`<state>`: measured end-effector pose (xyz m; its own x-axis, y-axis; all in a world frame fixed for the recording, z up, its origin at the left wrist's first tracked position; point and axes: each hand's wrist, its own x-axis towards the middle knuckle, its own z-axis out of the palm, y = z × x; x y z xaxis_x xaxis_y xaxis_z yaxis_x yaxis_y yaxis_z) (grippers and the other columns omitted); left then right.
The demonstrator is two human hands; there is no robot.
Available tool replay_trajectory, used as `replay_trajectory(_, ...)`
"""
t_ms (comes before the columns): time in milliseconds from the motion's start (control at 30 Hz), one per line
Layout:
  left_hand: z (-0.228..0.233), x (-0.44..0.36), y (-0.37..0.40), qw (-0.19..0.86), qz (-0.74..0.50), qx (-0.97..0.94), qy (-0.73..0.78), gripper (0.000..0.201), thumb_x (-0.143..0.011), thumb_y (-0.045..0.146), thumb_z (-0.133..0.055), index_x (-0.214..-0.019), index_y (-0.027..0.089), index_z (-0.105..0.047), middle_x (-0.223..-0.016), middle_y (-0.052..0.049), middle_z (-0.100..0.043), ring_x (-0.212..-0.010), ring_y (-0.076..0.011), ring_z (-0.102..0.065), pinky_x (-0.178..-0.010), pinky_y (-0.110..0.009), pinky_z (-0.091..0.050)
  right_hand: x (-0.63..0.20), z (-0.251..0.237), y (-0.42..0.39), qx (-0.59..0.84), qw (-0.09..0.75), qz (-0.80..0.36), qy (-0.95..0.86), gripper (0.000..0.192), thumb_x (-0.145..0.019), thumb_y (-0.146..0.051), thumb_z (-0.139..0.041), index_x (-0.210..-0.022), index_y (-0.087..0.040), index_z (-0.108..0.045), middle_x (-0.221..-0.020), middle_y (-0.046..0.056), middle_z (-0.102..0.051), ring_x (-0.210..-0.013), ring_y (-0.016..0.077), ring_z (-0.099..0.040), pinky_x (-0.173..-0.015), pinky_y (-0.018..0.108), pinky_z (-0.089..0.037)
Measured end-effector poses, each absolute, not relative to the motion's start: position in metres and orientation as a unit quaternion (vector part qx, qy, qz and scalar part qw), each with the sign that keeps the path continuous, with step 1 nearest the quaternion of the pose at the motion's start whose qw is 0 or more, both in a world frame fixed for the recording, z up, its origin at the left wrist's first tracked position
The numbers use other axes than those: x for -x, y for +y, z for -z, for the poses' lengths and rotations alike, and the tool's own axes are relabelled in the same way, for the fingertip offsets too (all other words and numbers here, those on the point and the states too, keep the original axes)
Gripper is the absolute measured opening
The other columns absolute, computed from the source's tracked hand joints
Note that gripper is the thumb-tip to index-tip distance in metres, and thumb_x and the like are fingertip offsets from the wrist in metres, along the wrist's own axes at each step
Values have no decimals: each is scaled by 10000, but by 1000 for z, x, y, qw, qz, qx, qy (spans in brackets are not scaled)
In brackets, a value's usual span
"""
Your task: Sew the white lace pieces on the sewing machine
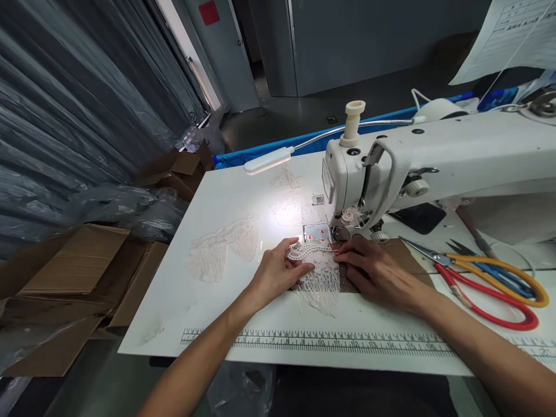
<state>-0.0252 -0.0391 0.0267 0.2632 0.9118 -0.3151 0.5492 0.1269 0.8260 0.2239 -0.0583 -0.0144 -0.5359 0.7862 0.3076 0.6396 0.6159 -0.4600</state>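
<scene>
A white lace piece [320,285] with a scalloped, holed band along its top lies below the needle area of the white sewing machine [347,174]. My left hand [278,267] pinches the left end of this band between thumb and fingers. At the band's right end, my right hand [371,267] has its fingertips closed on the lace edge, close to the presser foot. Under that hand lies a brown sheet [402,259]. The metal needle plate [316,233] shows just above the lace.
Another lace piece [226,246] lies left on the white table [165,313]. Red-handled scissors [490,307] and yellow-handled scissors [504,263] rest at the right. A lamp [269,160] overhangs the table's back. A printed ruler [321,341] runs along the front; cardboard boxes [78,260] stand left.
</scene>
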Motion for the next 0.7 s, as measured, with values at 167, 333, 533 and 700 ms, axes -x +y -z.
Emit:
replay_trajectory(167,-29,27,-39,493,-182,-626,576,699,-771,408,-752,-1366,192,-454,-677,12,-670,-530,-132,-651,-570,-272,-575,-226,21,-58,410,247,-139,-867,298,-900,-210,-488,-1170,-194,-615,-1208,114,-578,-1107,267,-553,-942,489,-506)
replay_trajectory(333,-31,26,-39,516,-198,-600,578,678,-772,351,-757,-1356,177,-459,-707,-4,-678,-493,-122,-642,-527,-260,-564,-220,15,-58,433,240,-128,-859,363,-934,-221,-411,-1266,-198,-556,-1170,122,-586,-1022,245,-583,-892,459,-517)
replay_trajectory(533,-31,27,-40,504,-194,-625,564,620,-797,363,-724,-1336,172,-485,-644,26,-649,-498,-121,-636,-527,-249,-555,-208,15,-56,457,195,-19,-868,416,-929,-228,-359,-1301,-178,-537,-1059,149,-563,-896,263,-587,-746,450,-516)
replay_trajectory(700,-30,27,-40,485,-192,-644,560,614,-804,346,-714,-1346,178,-479,-644,28,-654,-511,-115,-625,-535,-235,-547,-209,23,-55,456,177,1,-872,410,-927,-228,-366,-1296,-169,-533,-1042,148,-567,-893,268,-575,-770,450,-489)
